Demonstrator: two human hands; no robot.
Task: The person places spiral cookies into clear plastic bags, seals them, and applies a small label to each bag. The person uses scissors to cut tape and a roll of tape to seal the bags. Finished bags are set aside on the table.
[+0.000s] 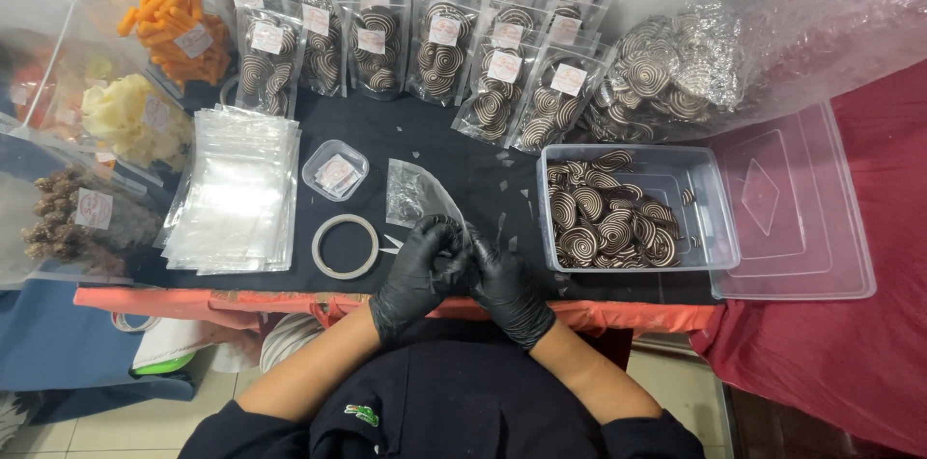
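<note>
My left hand [417, 271] and my right hand [507, 283], both in black gloves, meet at the near edge of the black-covered table [483, 184]. Together they pinch the lower edge of an empty clear plastic pouch [415, 194] that lies flat, reaching away from me. A roll of clear tape [345, 246] lies just left of my left hand. To the right stands a clear plastic tub [710, 218] holding several brown-and-cream spiral biscuits [603, 222].
A stack of empty clear pouches [237, 189] lies at the left, with a small lidded box of labels [335, 170] beside it. Rows of filled biscuit pouches [435, 44] stand at the back. A big bag of biscuits [666, 73] and a tub lid [792, 208] are right. Snack bags [145, 83] fill the left.
</note>
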